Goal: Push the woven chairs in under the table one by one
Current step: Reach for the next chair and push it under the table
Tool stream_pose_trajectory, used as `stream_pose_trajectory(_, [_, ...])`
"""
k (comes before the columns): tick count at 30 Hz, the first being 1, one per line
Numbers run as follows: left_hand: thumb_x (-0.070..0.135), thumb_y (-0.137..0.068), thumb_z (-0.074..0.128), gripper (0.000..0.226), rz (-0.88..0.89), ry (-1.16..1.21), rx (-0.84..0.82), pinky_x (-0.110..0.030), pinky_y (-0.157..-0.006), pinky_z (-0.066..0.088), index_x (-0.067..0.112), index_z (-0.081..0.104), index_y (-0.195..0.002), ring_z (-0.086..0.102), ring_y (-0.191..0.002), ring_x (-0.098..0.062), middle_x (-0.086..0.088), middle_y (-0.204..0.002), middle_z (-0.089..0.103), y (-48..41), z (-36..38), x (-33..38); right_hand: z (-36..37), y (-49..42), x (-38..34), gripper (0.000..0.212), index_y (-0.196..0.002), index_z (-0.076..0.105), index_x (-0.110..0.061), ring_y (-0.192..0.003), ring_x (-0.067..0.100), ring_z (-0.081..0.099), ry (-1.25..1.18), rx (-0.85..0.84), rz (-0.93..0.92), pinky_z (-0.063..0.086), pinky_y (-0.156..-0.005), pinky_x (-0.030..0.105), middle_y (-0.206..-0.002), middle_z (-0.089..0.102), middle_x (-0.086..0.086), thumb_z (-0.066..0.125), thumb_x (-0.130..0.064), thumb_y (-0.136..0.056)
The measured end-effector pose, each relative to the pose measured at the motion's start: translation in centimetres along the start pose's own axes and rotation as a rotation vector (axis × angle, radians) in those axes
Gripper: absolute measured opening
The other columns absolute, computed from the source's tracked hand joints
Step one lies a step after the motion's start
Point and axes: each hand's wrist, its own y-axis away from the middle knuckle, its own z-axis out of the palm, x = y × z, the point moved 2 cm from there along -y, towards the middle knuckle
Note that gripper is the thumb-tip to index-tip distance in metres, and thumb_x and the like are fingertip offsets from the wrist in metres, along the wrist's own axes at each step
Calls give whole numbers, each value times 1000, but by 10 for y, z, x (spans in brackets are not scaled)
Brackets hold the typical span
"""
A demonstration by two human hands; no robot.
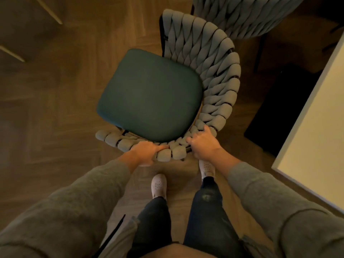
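Wooden floor [55, 108] underfoot: both hands, left hand [144, 152] and right hand [202, 144], grip the woven chair [214, 71] by its backrest (green seat).

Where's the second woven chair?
The second woven chair is at the head view's top, right of centre, just beyond the green-seated chair.

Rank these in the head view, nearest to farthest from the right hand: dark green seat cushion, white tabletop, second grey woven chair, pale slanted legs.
The right hand grips the grey woven backrest.
1. Dark green seat cushion, just left.
2. White tabletop, right.
3. Second grey woven chair, top.
4. Pale slanted legs, far top left.
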Motion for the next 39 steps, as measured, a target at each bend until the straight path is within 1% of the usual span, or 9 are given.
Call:
stream_pose_trajectory(3, [30, -90, 55, 69, -1, -26, -17, -36, -93, 46, 39, 21, -149, 53, -120, -23, 1, -142, 47, 37, 20, -33, 2, -9, -51, 24, -112, 57, -19, -97, 29, 59, -48, 5, -20, 27, -98, 47, -97, 64, 5, 54, -28, -90])
stream_pose_trajectory(7, [32, -89, 55, 66, -58, -54, -50, -37, -97, 43, 45, 24, -146, 49, -125, -19, 5, -143, 47, 73, 37, -65, -1, -16, -73, 67, -140, 42, -27, -124, 24, 45, -142, -53, -177, 26, -104, 42, -131, 54, 3, 64, -53, -82])
stream_pose_trajectory(11, [56, -73, 67, 90, -133, -42, -157, -42, -105, 36, 38, 21, -148, 45, -128, -22, 2, -145, 44, 71, 35, -61, -25, -20, -3, 109, -154, 15, -28, -148, 28, 12, 85, -57, -69, -4, -116, 54, -158, 25, 8, 73, -64, -68])
stream_pose_trajectory(13, [71, -65, 69, 109, -138, 58, -163, -39, -106, 36, 30, 18, -151, 44, -129, -25, -2, -146, 43, 59, 25, -44, -39, -27, 40, 117, -154, 9, -24, -148, 30, 6, 254, -99, 3, -3, -116, 58, -160, 17, 11, 80, -54, -66])
stream_pose_trajectory(15, [75, -63, 69, 112, -126, 196, -93, -36, -101, 42, 29, 17, -151, 50, -123, -25, -3, -141, 48, 42, 20, -13, -45, -35, 66, 106, -154, 12, -23, -148, 31, 7, 361, -143, 11, 1, -117, 59, -159, 20, 11, 80, -38, -73])
stream_pose_trajectory(17, [69, -68, 70, 104, -136, 277, 32, -36, -94, 48, 29, 21, -151, 55, -116, -24, -3, -134, 53, 24, 21, 18, -45, -42, 77, 73, -148, 31, -26, -144, 31, 20, 388, -121, -50, 8, -117, 58, -151, 36, 7, 68, -24, -84])
stream_pose_trajectory(21, [52, -79, 64, 73, -232, 231, 265, -38, -86, 51, 33, 35, -143, 61, -105, -23, 0, -123, 60, 7, 27, 37, -40, -47, 84, 28, -114, 61, -31, -113, 28, 52, 384, -4, -167, 26, -110, 48, -114, 61, 1, 60, -29, -85])
stream_pose_trajectory(30, [40, -81, 59, 51, -91, 181, 277, -30, -71, 45, 29, 50, -130, 63, -88, -22, 0, -103, 67, 32, 58, 36, -6, -9, 55, 19, -96, 65, -26, -97, 27, 57, 201, 117, -121, 35, -98, 45, -93, 64, 2, 64, -24, -78])
stream_pose_trajectory(39, [49, -87, 54, 67, 102, -27, 36, -33, -83, 50, 27, 32, -146, 59, -97, -21, -2, -122, 59, 97, 97, -11, 46, 46, -53, 24, -91, 69, -17, -82, 30, 60, -17, 175, 80, 44, -78, 40, -79, 63, 6, 72, -15, -67])
